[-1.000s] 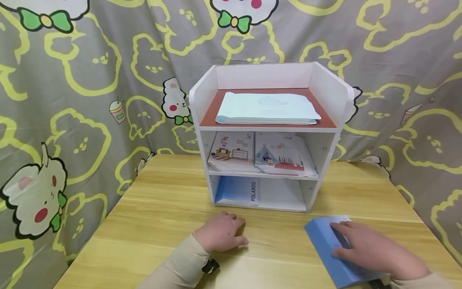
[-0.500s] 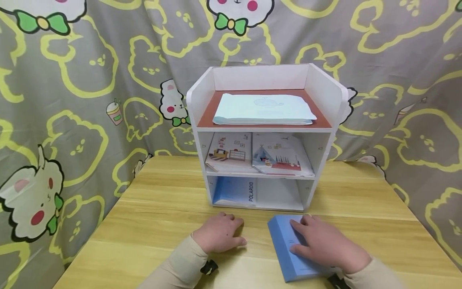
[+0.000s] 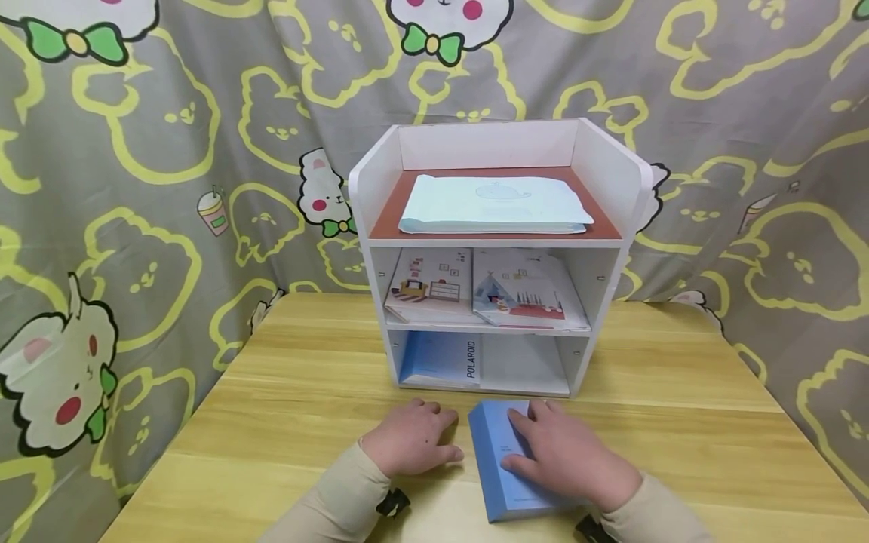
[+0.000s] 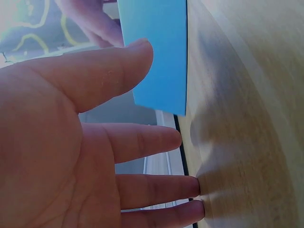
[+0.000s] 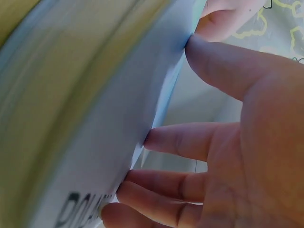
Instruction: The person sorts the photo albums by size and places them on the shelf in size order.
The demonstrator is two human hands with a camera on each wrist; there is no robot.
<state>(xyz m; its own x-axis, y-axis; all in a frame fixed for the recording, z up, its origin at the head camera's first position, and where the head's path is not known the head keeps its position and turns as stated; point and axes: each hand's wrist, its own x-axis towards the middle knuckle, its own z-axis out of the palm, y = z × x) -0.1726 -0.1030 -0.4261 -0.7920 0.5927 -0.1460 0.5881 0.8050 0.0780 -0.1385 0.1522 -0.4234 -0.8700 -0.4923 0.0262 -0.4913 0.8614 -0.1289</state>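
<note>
A thick blue box (image 3: 505, 467) lies flat on the table, in front of the shelf. My right hand (image 3: 560, 456) rests on its top, fingers and thumb spread and fairly straight. In the right wrist view, the fingertips (image 5: 154, 137) touch the box's upper face, and part of a printed word shows on its pale side (image 5: 102, 156). My left hand (image 3: 413, 437) is just left of the box and holds nothing, its fingers resting on the tabletop. In the left wrist view, the box (image 4: 159, 61) stands close past the left thumb (image 4: 137, 59).
A white three-level shelf (image 3: 489, 243) stands behind the hands. A whale-print packet (image 3: 498, 204) lies on top, two illustrated books (image 3: 431, 283) in the middle, and a blue box marked POLAROID (image 3: 437, 358) at the lower left. Patterned curtain (image 3: 271, 136) surrounds the wooden table (image 3: 292, 354).
My right hand has slid the blue box leftward across the table, from the right side to near my left hand. The left hand has stayed in place; the view has shifted slightly.
</note>
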